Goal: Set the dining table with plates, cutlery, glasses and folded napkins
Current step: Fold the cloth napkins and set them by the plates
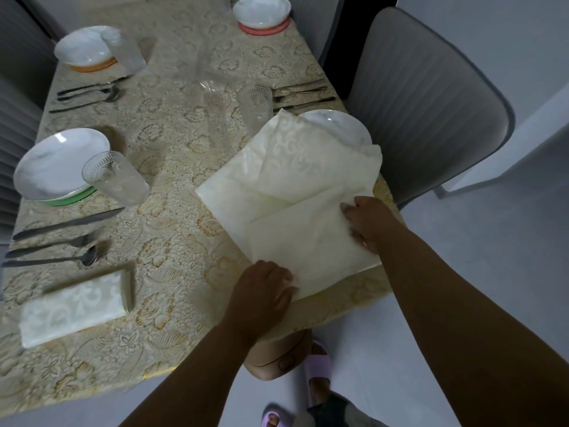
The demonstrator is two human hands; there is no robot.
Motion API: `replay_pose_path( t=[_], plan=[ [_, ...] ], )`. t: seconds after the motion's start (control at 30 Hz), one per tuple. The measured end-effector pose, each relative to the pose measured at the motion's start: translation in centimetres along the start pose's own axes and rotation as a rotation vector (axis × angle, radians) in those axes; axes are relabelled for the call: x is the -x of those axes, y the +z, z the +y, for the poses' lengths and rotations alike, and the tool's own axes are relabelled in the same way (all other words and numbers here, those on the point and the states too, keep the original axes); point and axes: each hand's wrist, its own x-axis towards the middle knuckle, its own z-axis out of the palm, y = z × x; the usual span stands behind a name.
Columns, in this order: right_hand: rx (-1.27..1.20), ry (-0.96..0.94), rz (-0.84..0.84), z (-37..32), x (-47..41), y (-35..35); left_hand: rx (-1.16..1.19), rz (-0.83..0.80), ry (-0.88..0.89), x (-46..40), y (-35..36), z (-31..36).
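Where the patterned tablecloth (172,248) reaches the near left corner, lies a folded napkin (74,306), flat, just below a spoon (52,258), fork (49,245) and knife (66,224) set side by side; above these sits a white plate (52,167) on a green mat (74,195), with a ribbed glass (114,177) touching its near right rim; farther back rests a second plate (81,46) on an orange mat (92,66), beside another glass (123,52) and more cutlery (87,94); toward the middle stands a clear glass (255,101), and at the far end a white bowl (261,10) on a red mat (264,29); near the front edge presses the left hand (261,294), fingers curled together and pinching the lower corner of a large cream napkin (292,192); spreads half-unfolded across the table's right side, that napkin, its upper fold draped over a white plate (341,124); on the napkin's right edge grips the right hand (366,223), fingers bunched and pinching the cloth; beyond stands a grey chair (431,87).
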Motion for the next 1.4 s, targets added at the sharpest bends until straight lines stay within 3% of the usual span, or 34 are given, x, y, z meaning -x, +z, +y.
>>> replay_pose_path(
  t=[0.17, 0.4, 0.5, 0.57, 0.67, 0.8, 0.87, 1.1, 1.3, 1.4],
  plan=[
    [-0.146, -0.066, -0.181, -4.3, 2.1, 4.0, 0.349, 0.155, -0.381, 2.3, -2.7, 0.2],
    [-0.241, -0.027, -0.533, -7.8, 6.4, 15.0, 1.344, 0.674, -1.036, 4.3, -6.8, -1.8],
    [-0.154, -0.027, -0.624, -7.5, 7.1, 18.0, 1.516, 0.822, -1.167, 5.5, -8.6, -2.8],
    [-0.087, -0.039, -0.6, -7.1, 7.0, 18.9, 1.569, 0.876, -1.249, 6.5, -9.1, -3.5],
    [0.238, -0.268, -0.424, -5.3, 5.3, 20.0, 1.484, 0.906, -1.406, 8.3, -9.2, -5.1],
    [0.627, -0.498, -0.309, -4.1, 4.1, 21.7, 0.882, 0.723, -1.453, 10.2, -8.8, -7.0],
    [0.724, -0.576, -0.324, -4.0, 3.9, 22.8, 0.739, 0.656, -1.454, 10.9, -8.8, -7.5],
    [1.022, -0.751, -0.255, -4.4, 3.1, 25.4, 0.602, 0.6, -1.455, 11.6, -8.9, -8.6],
    [1.061, -0.796, -0.217, -4.5, 2.5, 26.6, 0.606, 0.592, -1.45, 12.0, -8.7, -9.2],
    [0.958, -0.813, -0.229, -4.2, 2.0, 26.8, 0.601, 0.58, -1.454, 12.2, -8.7, -9.5]
  ],
)
